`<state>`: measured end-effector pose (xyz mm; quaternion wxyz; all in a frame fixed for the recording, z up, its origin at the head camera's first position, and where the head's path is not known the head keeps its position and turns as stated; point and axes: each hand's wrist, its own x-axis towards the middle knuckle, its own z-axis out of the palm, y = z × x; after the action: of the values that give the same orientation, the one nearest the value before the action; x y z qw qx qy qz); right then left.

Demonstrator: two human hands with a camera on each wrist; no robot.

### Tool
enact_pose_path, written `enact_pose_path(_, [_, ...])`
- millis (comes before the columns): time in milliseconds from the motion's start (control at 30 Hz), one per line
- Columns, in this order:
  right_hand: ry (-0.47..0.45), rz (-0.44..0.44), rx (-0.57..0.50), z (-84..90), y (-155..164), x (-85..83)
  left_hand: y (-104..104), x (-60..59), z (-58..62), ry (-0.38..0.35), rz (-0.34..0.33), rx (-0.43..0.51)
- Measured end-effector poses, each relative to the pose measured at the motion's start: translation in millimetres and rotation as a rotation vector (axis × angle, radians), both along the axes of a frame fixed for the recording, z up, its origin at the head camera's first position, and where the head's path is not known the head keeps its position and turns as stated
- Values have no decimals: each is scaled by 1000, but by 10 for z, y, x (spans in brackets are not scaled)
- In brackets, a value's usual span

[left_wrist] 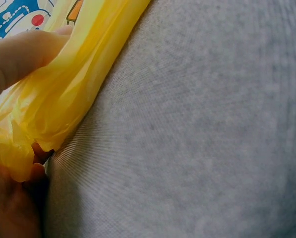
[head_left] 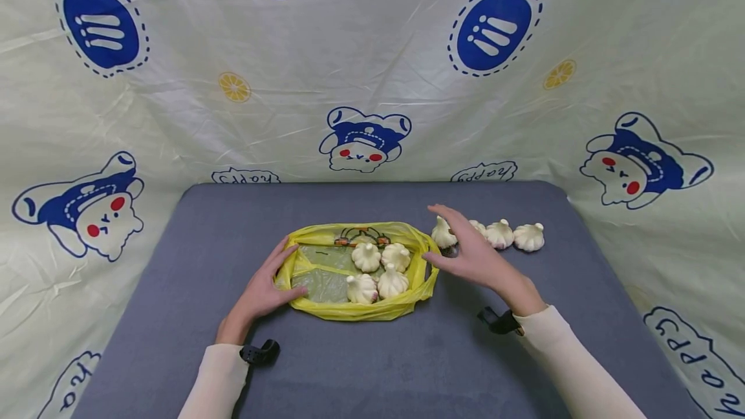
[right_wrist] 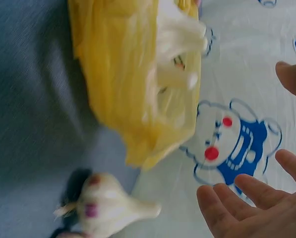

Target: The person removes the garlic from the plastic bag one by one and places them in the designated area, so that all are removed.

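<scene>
The left hand (head_left: 264, 290) grips the left rim of the yellow bag (head_left: 356, 311) — thumb inside, fingers curled round the plastic — its forearm lying on the grey table (head_left: 407, 367). The right hand (head_left: 474, 251) hovers just right of the bag, fingers spread and holding nothing, over the nearest of the loose garlic bulbs (head_left: 515, 235); four more bulbs (head_left: 378, 270) lie inside the bag.

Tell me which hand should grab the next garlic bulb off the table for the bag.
Right. The right hand is open beside the loose garlic bulbs right of the yellow bag. The left hand grips the bag's left rim, likely keeping it open.
</scene>
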<state>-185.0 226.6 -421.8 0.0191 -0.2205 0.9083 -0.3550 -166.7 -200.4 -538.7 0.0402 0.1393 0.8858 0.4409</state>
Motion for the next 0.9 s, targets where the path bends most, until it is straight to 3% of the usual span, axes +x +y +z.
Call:
enact_pose_path(433, [-131,239,75,166,-599,-32,7,3,-1,-9,5,-6])
enact_pose_path(800, [-224,456,98,143,-919,-95,5,-3,-10,-6,10,-7])
enact_pose_path(900, [-264,478,134,144,-977,-115,9,-6,-12,-5,10,-2])
